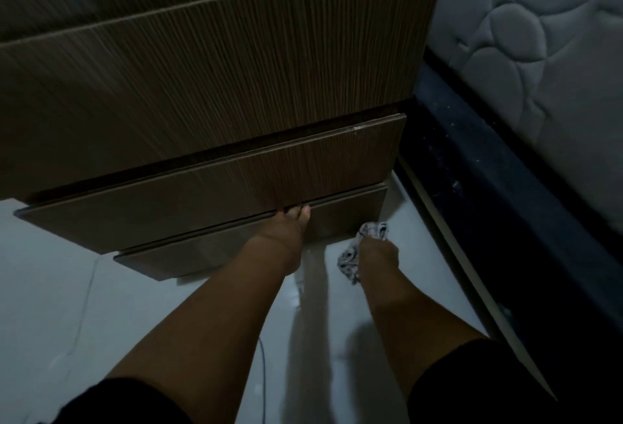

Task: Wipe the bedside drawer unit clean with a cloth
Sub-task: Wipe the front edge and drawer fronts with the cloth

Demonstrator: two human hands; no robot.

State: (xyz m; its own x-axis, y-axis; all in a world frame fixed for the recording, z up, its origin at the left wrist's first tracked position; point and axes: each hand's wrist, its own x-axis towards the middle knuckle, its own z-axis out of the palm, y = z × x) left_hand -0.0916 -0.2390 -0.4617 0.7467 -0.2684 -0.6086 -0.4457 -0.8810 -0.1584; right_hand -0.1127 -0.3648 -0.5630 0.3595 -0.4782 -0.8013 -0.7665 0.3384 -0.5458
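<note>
The brown wood-grain bedside drawer unit point(209, 79) fills the upper left, seen from above. Its middle drawer front point(215, 194) stands pulled out a little, and a lower drawer front point(209, 251) sits below it. My left hand point(286, 228) has its fingertips hooked under the bottom edge of the middle drawer front. My right hand point(377, 251) hovers just right of the lower drawer, near its corner, closed around a crumpled patterned white cloth point(354, 255) that hangs down beside the wrist.
A pale glossy floor point(84, 305) lies below the unit, with a thin cable point(263, 366) across it. To the right runs a dark bed base point(505, 214) with a quilted white mattress point(546, 35) on top. The gap between unit and bed is narrow.
</note>
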